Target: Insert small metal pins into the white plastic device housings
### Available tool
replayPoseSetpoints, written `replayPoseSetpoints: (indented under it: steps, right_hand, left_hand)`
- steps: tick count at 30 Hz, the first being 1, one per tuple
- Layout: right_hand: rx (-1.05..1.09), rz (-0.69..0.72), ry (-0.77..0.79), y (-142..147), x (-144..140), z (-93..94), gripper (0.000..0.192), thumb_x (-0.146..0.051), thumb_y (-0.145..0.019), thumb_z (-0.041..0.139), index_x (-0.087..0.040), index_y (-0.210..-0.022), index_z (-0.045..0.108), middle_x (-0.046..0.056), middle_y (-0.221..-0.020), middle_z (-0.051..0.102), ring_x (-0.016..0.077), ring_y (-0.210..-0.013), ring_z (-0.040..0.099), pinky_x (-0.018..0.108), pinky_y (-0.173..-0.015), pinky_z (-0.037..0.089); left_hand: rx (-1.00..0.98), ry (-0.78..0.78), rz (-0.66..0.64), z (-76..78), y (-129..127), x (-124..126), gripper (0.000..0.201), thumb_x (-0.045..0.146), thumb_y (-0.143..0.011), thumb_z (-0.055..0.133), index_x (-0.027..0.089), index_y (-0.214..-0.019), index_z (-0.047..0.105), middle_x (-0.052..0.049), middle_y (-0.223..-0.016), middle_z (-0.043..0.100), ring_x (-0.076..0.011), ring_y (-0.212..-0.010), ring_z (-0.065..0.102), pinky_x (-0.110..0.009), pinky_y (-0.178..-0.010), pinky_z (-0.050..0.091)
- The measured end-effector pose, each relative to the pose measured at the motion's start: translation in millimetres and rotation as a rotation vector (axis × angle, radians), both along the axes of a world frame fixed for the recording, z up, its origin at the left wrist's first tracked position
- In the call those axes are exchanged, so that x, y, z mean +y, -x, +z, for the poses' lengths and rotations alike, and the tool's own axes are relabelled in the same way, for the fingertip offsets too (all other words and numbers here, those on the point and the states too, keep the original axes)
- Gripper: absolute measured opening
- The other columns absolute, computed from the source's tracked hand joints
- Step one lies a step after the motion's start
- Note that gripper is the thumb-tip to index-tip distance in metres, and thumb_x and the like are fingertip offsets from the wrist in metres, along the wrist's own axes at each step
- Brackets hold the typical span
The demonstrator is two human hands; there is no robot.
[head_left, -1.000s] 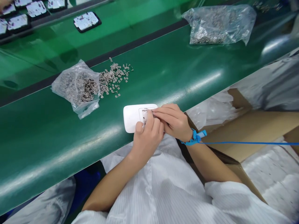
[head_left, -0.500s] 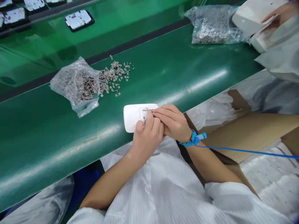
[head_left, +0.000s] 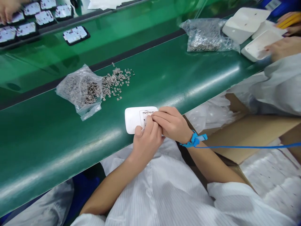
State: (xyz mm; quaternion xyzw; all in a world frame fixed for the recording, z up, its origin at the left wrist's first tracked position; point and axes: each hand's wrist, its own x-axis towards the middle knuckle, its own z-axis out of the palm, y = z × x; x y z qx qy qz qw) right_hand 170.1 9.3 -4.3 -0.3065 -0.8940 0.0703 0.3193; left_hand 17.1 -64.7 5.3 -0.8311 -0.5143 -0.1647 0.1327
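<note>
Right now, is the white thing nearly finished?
Can't say exactly. Done: little metal clips are poured out of the bag. In hand: left hand and right hand press at the white housing's recess. Left: many loose clips remain.

Green belt [head_left: 164, 78], glossy, runs diagonally from lower left to upper right; a dark strip borders its far edge. Beyond the strip, a second green surface [head_left: 131, 22].

On the near belt:
- white housing [head_left: 133, 119], flat, at the near edge
- clear bag [head_left: 77, 91] of small metal parts, left of centre
- loose parts [head_left: 115, 83] spilled just beside the bag's right side, touching it
- second bag [head_left: 207, 34], far right, fuller
- white covers [head_left: 244, 23], just right of the second bag, one overlapping another

On the far surface: dark trays [head_left: 75, 34] with pale boards, one apart, the rest clustered top left.
</note>
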Motion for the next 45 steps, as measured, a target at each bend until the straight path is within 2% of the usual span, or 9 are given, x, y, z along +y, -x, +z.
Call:
replayPoseSetpoints:
  steps: [6, 9, 13, 17, 22, 30, 36, 40, 45]
  right_hand:
    - [0.021, -0.057, -0.095, 3.9, -6.1, -3.8, 0.021, -0.014, -0.097, 0.056, -0.023, -0.107, 0.072, 0.006, -0.101, 0.077, 0.0258, -0.100, 0.065, 0.043, -0.084, 0.054]
    - [0.024, -0.075, -0.049, 3.8, -8.1, -4.7, 0.025, -0.015, -0.098, 0.054, -0.024, -0.112, 0.072, 0.006, -0.104, 0.078, 0.0263, -0.103, 0.066, 0.045, -0.087, 0.054]
    - [0.132, -0.013, 0.022, 5.6, -2.7, -2.5, 0.026, -0.015, -0.099, 0.053, -0.026, -0.112, 0.073, 0.006, -0.106, 0.078, 0.0257, -0.102, 0.066, 0.045, -0.087, 0.056]
    - [0.264, -0.090, 0.148, 11.9, 13.8, 2.3, 0.020, -0.026, -0.094, 0.064, -0.024, -0.113, 0.070, 0.008, -0.102, 0.074, 0.0271, -0.098, 0.066, 0.048, -0.088, 0.055]
    - [0.183, -0.067, 0.250, 17.8, 33.0, 5.5, 0.023, -0.026, -0.085, 0.073, -0.019, -0.107, 0.072, 0.010, -0.106, 0.071, 0.0272, -0.099, 0.062, 0.046, -0.087, 0.053]
    - [0.150, -0.020, 0.236, 20.5, 38.4, 6.0, 0.011, -0.025, -0.089, 0.070, -0.021, -0.098, 0.075, 0.007, -0.099, 0.071, 0.0254, -0.096, 0.061, 0.042, -0.083, 0.053]
    - [0.195, 0.031, 0.232, 14.2, 39.6, 1.0, 0.018, -0.029, -0.092, 0.070, -0.020, -0.106, 0.075, 0.009, -0.104, 0.072, 0.0246, -0.098, 0.062, 0.042, -0.086, 0.054]
    - [0.363, -0.003, 0.321, 7.1, 43.0, -6.7, 0.027, -0.034, -0.088, 0.072, -0.023, -0.113, 0.073, 0.008, -0.110, 0.070, 0.0249, -0.104, 0.063, 0.044, -0.090, 0.053]
    - [0.816, -0.251, 0.495, 3.6, 50.0, -22.3, 0.012, -0.029, -0.091, 0.065, -0.023, -0.098, 0.072, 0.004, -0.099, 0.070, 0.0182, -0.093, 0.066, 0.034, -0.083, 0.053]
  left_hand:
    - [0.037, -0.055, 0.035, -0.7, -1.1, -1.6, 0.017, 0.024, -0.100, 0.055, 0.017, -0.101, 0.071, -0.009, -0.109, 0.072, -0.0258, -0.123, 0.059, -0.043, -0.085, 0.031]
    - [0.015, -0.038, 0.021, -0.2, -0.7, -1.3, 0.017, 0.023, -0.099, 0.056, 0.017, -0.100, 0.072, -0.009, -0.106, 0.072, -0.0273, -0.120, 0.060, -0.043, -0.087, 0.031]
    - [0.017, -0.020, 0.032, -0.9, 0.1, -2.3, 0.018, 0.028, -0.098, 0.060, 0.017, -0.105, 0.072, -0.011, -0.116, 0.071, -0.0297, -0.121, 0.059, -0.043, -0.089, 0.032]
    - [0.069, -0.033, 0.054, -3.7, -0.4, -4.5, 0.023, 0.031, -0.099, 0.059, 0.016, -0.111, 0.070, -0.013, -0.124, 0.069, -0.0287, -0.125, 0.057, -0.043, -0.088, 0.032]
    - [0.108, -0.027, 0.074, -5.0, -1.9, -6.2, 0.026, 0.036, -0.100, 0.058, 0.014, -0.111, 0.070, -0.014, -0.124, 0.069, -0.0289, -0.129, 0.054, -0.042, -0.088, 0.031]
    - [0.129, -0.053, 0.076, -5.8, -3.2, -6.6, 0.028, 0.036, -0.101, 0.057, 0.014, -0.112, 0.070, -0.013, -0.124, 0.068, -0.0282, -0.130, 0.053, -0.042, -0.087, 0.031]
    - [0.146, -0.073, 0.097, -6.1, -3.2, -6.7, 0.034, 0.037, -0.102, 0.053, 0.011, -0.116, 0.069, -0.014, -0.126, 0.068, -0.0265, -0.129, 0.053, -0.041, -0.087, 0.031]
    - [0.136, -0.057, 0.097, -5.5, -3.1, -7.1, 0.034, 0.035, -0.104, 0.052, 0.009, -0.119, 0.068, -0.015, -0.128, 0.067, -0.0258, -0.130, 0.052, -0.041, -0.087, 0.030]
    - [0.132, -0.027, 0.117, 0.3, -5.4, -7.2, 0.034, 0.034, -0.104, 0.049, 0.011, -0.119, 0.068, -0.012, -0.123, 0.069, -0.0253, -0.127, 0.054, -0.042, -0.084, 0.030]
